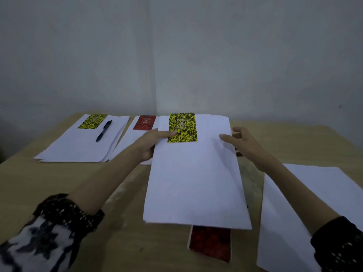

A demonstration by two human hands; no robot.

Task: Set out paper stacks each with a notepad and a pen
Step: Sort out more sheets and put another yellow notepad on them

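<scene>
A white paper stack (194, 177) lies in the middle of the table, with a yellow-black notepad (182, 127) on its far end. My left hand (152, 143) grips the stack's left edge, thumb touching the notepad. My right hand (242, 145) is at the stack's right edge, fingers apart, thumb on the paper. A red notepad (210, 243) pokes out from under the stack's near edge. At the far left, another paper stack (78, 146) carries a yellow-black notepad (92, 121) and a black pen (104, 130). Between them a third paper stack (129, 142) bears a red notepad (145, 122).
More white paper (294, 213) lies at the right, near my right forearm. The wooden table (49, 183) meets a grey wall along its far edge. My patterned sleeves cover both near corners.
</scene>
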